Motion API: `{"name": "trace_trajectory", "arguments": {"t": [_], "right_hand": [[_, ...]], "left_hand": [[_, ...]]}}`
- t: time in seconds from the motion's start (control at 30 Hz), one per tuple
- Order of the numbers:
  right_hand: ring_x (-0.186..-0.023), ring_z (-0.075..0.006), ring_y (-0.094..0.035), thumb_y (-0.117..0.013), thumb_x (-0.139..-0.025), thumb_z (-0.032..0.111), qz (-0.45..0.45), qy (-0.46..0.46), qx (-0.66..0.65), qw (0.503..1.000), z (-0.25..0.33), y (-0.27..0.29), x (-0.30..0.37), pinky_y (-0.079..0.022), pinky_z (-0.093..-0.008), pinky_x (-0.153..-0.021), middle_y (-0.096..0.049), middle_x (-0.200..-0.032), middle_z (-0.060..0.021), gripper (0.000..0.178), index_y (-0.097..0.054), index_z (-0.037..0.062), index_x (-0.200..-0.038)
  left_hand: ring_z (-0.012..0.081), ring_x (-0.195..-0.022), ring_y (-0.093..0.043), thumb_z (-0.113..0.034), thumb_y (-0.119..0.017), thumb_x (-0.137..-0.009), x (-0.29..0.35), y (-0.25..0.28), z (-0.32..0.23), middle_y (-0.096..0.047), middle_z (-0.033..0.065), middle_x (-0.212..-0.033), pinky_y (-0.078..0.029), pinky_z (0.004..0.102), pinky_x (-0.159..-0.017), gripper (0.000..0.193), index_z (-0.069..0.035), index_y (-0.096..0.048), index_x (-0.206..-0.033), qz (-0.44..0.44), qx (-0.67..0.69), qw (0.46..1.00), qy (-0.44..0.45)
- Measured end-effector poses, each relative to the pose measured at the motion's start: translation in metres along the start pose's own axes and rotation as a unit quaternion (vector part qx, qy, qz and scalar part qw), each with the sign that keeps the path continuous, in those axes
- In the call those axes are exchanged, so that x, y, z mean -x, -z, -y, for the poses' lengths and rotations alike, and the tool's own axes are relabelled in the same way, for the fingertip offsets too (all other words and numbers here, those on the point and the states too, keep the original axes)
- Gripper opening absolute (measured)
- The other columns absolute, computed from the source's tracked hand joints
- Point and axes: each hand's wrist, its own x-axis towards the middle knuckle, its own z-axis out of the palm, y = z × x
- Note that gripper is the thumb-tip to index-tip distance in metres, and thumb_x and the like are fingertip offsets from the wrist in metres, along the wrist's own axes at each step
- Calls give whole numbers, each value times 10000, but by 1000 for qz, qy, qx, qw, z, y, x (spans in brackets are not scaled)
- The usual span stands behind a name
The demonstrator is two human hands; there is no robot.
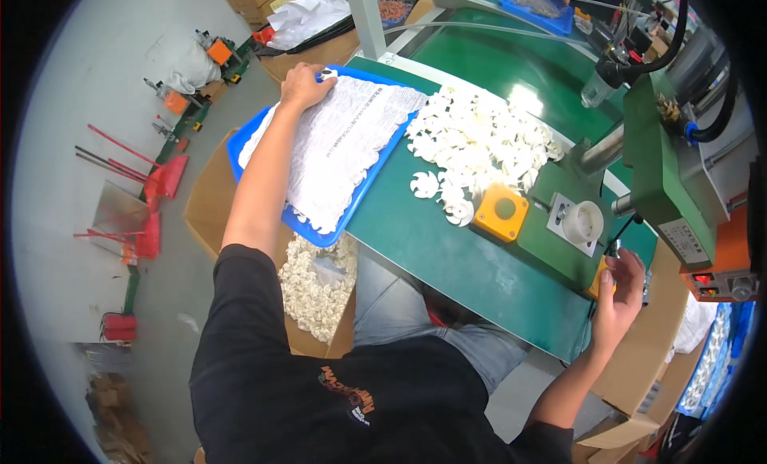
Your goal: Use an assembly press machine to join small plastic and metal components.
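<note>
My left hand reaches over the far edge of a blue tray. Its fingertips are closed on a small white piece with a dark spot. A white sheet with a print lies in the tray, over white pieces showing at its edges. My right hand is beside the near side of a green bench press, its fingers curled near a yellow button box. A small shiny bit shows at its fingertips; what it is stays unclear. Left of it, a round white part sits on the press's metal plate.
White finned plastic wheels are heaped on the green table. Another yellow button box stands beside the press base. The press head overhangs at right. A carton of white pieces stands below the tray; another carton is at right.
</note>
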Motion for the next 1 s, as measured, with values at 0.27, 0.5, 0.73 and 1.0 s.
{"name": "trace_trajectory", "arguments": {"t": [0.27,0.5,0.73,1.0], "right_hand": [[-1101,-219,-634,-691,-951,58,-5,-14,59,998,-10,23,10,-515,-366,-1003,-559,-1372,-155,403,-596,-32,-1332],[-1064,-228,-672,-761,-894,66,-95,28,203,974,-4,43,-10,-536,-340,-872,-679,-1209,-119,305,-698,4,-1186],[-997,-374,-664,-757,-913,224,-1,-35,359,933,-40,62,-34,-534,-459,-887,-700,-1054,-154,273,-734,16,-1087],[-934,-344,-739,-820,-819,225,198,-175,441,858,-62,50,-100,-577,-424,-821,-771,-986,-176,349,-757,17,-1092]], "left_hand": [[354,-1239,-666,-549,-771,-834,1,-4,-8,-722,157,-1303,-516,500,-1048,600,-146,-759,-1278,23,42,998,32],[362,-1366,-560,-479,-693,-950,-9,-13,1,-629,178,-1443,-445,474,-1131,545,-82,-710,-1321,-74,-63,990,-98],[376,-1250,-619,-225,-760,-924,98,59,-174,-645,170,-1377,-482,438,-1076,357,-20,-726,-1215,-40,180,925,-333],[362,-1084,-679,-131,-771,-872,203,88,-260,-702,181,-1178,-553,425,-948,318,8,-729,-1156,49,234,858,-454]]}}
